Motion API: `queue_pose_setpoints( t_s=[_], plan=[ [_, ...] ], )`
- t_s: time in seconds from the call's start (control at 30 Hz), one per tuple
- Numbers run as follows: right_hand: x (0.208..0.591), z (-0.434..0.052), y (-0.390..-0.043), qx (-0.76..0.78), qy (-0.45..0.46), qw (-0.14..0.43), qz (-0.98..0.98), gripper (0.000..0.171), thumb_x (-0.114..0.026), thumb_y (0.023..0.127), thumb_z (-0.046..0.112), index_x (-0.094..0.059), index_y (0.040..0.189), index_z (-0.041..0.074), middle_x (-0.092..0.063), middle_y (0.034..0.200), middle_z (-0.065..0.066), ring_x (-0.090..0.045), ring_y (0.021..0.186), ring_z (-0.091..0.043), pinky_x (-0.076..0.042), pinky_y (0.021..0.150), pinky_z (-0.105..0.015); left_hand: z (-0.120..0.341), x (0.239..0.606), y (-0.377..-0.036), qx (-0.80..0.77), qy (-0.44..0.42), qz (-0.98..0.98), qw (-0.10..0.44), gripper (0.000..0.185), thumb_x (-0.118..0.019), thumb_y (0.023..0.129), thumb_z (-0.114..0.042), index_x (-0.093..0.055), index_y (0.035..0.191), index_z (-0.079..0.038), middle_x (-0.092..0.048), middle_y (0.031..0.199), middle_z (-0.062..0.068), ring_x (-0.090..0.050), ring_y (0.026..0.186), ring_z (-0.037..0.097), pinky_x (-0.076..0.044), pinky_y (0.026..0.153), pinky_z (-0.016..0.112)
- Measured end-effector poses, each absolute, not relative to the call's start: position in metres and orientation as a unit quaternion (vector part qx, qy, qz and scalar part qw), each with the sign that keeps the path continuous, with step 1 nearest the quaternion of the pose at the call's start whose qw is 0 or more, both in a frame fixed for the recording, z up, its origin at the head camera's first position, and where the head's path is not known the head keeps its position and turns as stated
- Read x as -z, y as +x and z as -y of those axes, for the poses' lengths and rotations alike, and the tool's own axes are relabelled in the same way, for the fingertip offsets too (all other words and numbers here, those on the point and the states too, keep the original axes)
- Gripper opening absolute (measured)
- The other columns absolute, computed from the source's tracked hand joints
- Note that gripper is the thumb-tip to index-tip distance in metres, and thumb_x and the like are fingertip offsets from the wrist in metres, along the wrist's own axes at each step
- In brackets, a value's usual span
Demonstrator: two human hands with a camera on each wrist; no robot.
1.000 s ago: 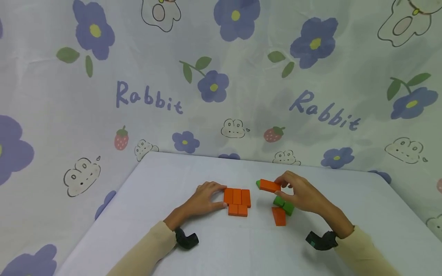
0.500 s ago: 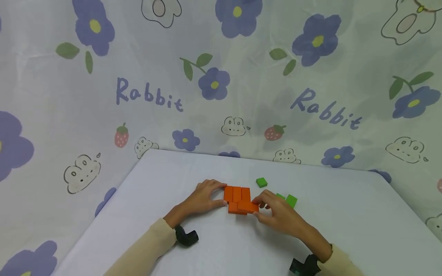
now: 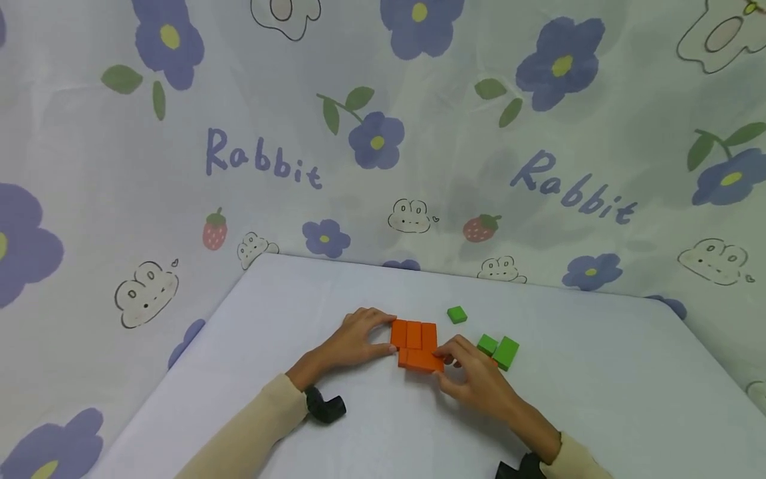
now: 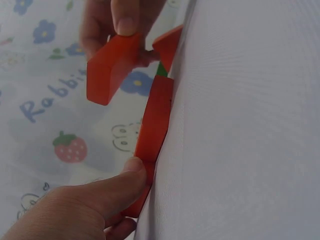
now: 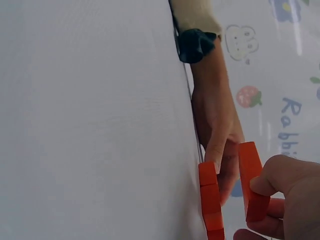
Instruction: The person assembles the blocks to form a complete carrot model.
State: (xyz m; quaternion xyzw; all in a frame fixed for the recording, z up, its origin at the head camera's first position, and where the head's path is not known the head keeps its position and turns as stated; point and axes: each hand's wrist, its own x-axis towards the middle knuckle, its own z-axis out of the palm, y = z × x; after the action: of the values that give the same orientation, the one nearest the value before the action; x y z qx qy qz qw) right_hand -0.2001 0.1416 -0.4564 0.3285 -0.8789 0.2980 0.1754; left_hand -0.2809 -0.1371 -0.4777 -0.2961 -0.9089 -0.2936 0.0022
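Observation:
Several flat orange blocks (image 3: 414,334) lie side by side on the white table. At their left side, my left hand (image 3: 356,339) holds the leftmost block between thumb and forefinger; the left wrist view shows its thumb against the orange edge. My right hand (image 3: 479,379) pinches another orange block (image 3: 421,360) by its right end. Both wrist views show that held block (image 4: 112,70) raised off the table, apart from the laid blocks (image 5: 210,195). In the head view it covers most of the near row.
Behind the right hand lie a small green block (image 3: 487,344) and a longer green block (image 3: 507,352). Another green block (image 3: 457,315) sits farther back. An orange piece (image 3: 492,362) is mostly hidden by the right hand. A printed cloth (image 3: 359,199) hangs behind the table.
My right hand has carried the orange block left and toward me, from above the green blocks to over the near orange row. My left hand has stayed at the laid blocks.

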Motion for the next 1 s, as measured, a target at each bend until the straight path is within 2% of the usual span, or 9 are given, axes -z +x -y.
queue_pose_setpoints(
  t_s=[0.47, 0.7, 1.0],
  plan=[
    [0.472, -0.141, -0.199, -0.301, 0.336, 0.162, 0.878, 0.028, -0.080, 0.082, 0.015, -0.066, 0.107, 0.015, -0.061, 0.107, 0.007, -0.059, 0.093, -0.007, -0.054, 0.080, -0.025, 0.136, 0.477, -0.281, 0.288, -0.296, 0.911, 0.002, 0.062, -0.071, 0.089, -0.048, -0.054, 0.143, -0.021, -0.055, 0.143, 0.004, -0.046, 0.134, 0.027, -0.035, 0.106, 0.052],
    [0.474, -0.138, -0.202, -0.279, 0.344, 0.164, 0.882, 0.029, -0.081, 0.083, 0.019, -0.068, 0.109, 0.014, -0.059, 0.108, 0.005, -0.056, 0.089, -0.007, -0.050, 0.075, -0.021, 0.136, 0.474, -0.280, 0.291, -0.287, 0.913, 0.002, 0.061, -0.072, 0.089, -0.046, -0.056, 0.142, -0.021, -0.056, 0.142, 0.004, -0.046, 0.134, 0.028, -0.035, 0.107, 0.053],
    [0.477, -0.138, -0.202, -0.239, 0.348, 0.184, 0.888, 0.030, -0.081, 0.083, 0.024, -0.068, 0.109, 0.018, -0.056, 0.104, 0.010, -0.055, 0.092, -0.003, -0.052, 0.080, -0.027, 0.134, 0.471, -0.279, 0.294, -0.285, 0.912, -0.004, 0.062, -0.073, 0.088, -0.046, -0.056, 0.142, -0.020, -0.055, 0.143, 0.005, -0.045, 0.135, 0.029, -0.035, 0.106, 0.053]
  ],
)
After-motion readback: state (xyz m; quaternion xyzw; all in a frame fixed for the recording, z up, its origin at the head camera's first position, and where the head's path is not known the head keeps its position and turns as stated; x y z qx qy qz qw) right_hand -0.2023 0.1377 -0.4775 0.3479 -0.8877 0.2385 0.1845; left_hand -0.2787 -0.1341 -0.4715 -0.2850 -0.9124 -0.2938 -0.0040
